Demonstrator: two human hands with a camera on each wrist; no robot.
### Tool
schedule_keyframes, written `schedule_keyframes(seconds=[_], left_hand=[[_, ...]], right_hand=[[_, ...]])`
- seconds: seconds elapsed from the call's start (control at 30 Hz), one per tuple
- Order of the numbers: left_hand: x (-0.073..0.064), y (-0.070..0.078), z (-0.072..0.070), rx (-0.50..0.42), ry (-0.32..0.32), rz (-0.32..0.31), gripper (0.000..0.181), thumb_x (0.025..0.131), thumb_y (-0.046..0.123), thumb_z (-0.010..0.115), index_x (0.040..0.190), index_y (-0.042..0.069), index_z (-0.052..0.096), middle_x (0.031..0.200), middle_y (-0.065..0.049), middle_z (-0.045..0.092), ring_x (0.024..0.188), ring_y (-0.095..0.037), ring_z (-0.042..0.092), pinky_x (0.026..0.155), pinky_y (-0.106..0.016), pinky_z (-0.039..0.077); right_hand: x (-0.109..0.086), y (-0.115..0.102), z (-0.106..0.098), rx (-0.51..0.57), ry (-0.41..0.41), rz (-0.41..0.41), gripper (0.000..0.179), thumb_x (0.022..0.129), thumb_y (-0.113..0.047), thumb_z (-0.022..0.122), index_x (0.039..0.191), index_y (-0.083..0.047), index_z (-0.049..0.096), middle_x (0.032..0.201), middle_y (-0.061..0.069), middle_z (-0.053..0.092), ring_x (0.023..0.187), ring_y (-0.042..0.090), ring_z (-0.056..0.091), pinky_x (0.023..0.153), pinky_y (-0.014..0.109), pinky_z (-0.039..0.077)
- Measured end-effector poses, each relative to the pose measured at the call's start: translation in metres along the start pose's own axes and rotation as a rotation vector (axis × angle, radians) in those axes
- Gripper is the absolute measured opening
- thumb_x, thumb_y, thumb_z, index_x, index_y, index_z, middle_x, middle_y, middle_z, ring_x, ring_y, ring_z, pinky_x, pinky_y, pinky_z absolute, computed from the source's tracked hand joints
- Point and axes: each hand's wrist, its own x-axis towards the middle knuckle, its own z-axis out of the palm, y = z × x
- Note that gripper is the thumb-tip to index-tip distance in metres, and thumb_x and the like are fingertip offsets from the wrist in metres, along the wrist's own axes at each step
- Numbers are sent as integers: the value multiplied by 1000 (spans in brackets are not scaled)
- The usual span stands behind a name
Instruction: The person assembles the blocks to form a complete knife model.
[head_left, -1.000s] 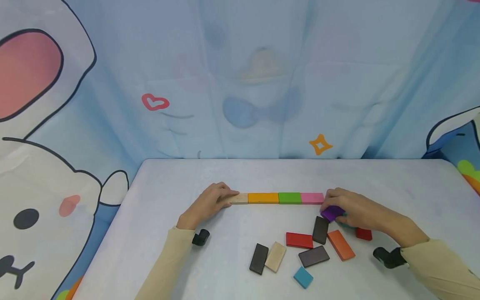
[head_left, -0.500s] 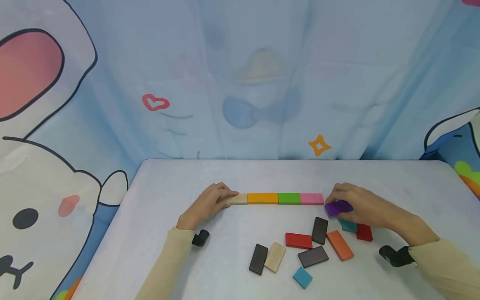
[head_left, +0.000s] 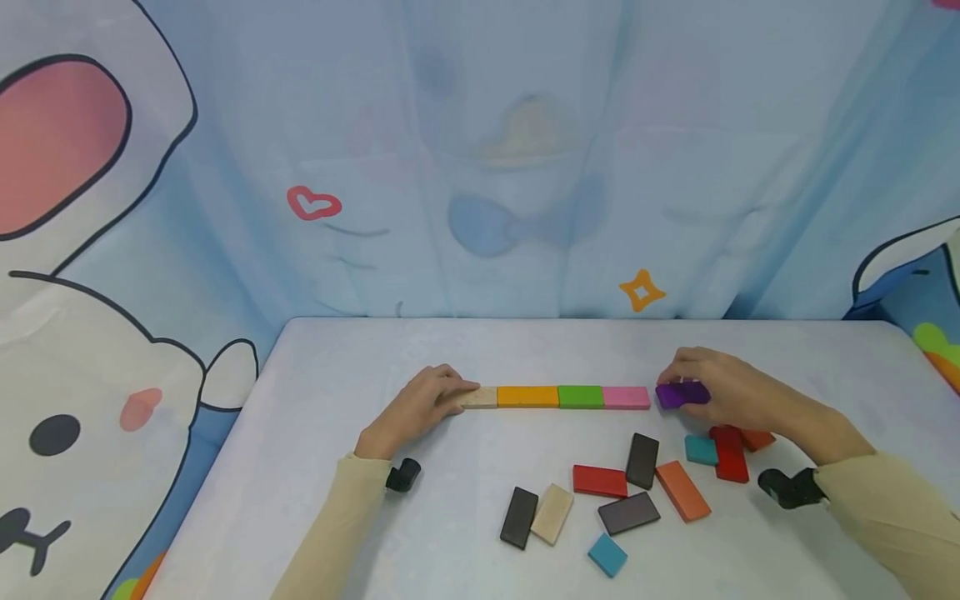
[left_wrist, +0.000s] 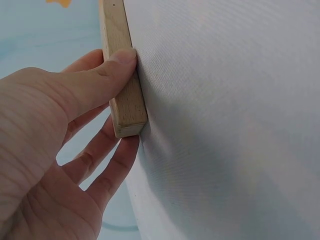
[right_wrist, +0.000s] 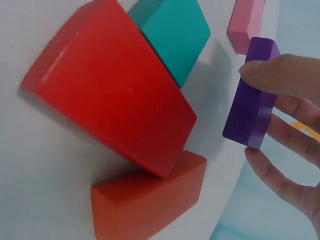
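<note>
A straight row of wooden blocks lies across the table: a natural wood block (head_left: 480,397) at the left end, then yellow-orange (head_left: 528,397), green (head_left: 581,397) and pink (head_left: 626,398). My left hand (head_left: 420,408) pinches the wood block's left end, thumb on its near side and fingers behind, as the left wrist view shows. My right hand (head_left: 731,396) holds a purple block (head_left: 682,394) between thumb and fingers, just right of the pink block with a small gap between them. In the right wrist view the purple block (right_wrist: 252,95) casts a shadow on the table.
Near my right hand lie a teal block (head_left: 701,451), a red block (head_left: 730,455) and an orange block (head_left: 757,439) partly under the red. Several loose blocks lie in front of the row, among them a red one (head_left: 600,481) and a blue one (head_left: 607,555). A patterned curtain (head_left: 517,250) hangs behind.
My right hand has carried the purple block up and away from the loose blocks, level with the row, uncovering the teal, red and orange blocks. The left hand has stayed put.
</note>
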Motion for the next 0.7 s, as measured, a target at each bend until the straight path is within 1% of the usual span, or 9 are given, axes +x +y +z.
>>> schedule_keyframes(seconds=[0.2, 0.4, 0.6, 0.7], left_hand=[[0, 0, -1, 2, -1, 5, 40, 97, 7, 74, 137, 8, 70, 120, -6, 67, 109, -22, 60, 97, -41, 52], [1, -1, 0, 5, -10, 10, 41, 97, 7, 74, 138, 8, 69, 120, -7, 67, 110, -23, 61, 98, -41, 52], [1, -2, 0, 10, -9, 9, 41, 97, 7, 74, 137, 8, 70, 120, -6, 67, 109, -22, 61, 98, -40, 52], [1, -3, 0, 13, -8, 17, 41, 97, 7, 74, 137, 8, 70, 119, -7, 67, 109, -22, 61, 97, -40, 52]], right_hand=[[7, 4, 4, 3, -16, 26, 41, 75, -4, 93, 114, -6, 78, 109, 10, 66, 105, 38, 64, 83, 54, 61], [10, 4, 9, 16, -40, 23, 37, 78, -4, 91, 112, -4, 78, 105, 7, 65, 101, 33, 64, 81, 52, 62], [12, 2, 12, -6, -45, 35, 38, 77, -4, 91, 113, -3, 78, 106, 10, 65, 101, 36, 64, 80, 53, 62], [13, 1, 13, -11, -44, 33, 38, 77, -4, 91, 112, -3, 78, 105, 10, 65, 101, 36, 64, 81, 52, 62]])
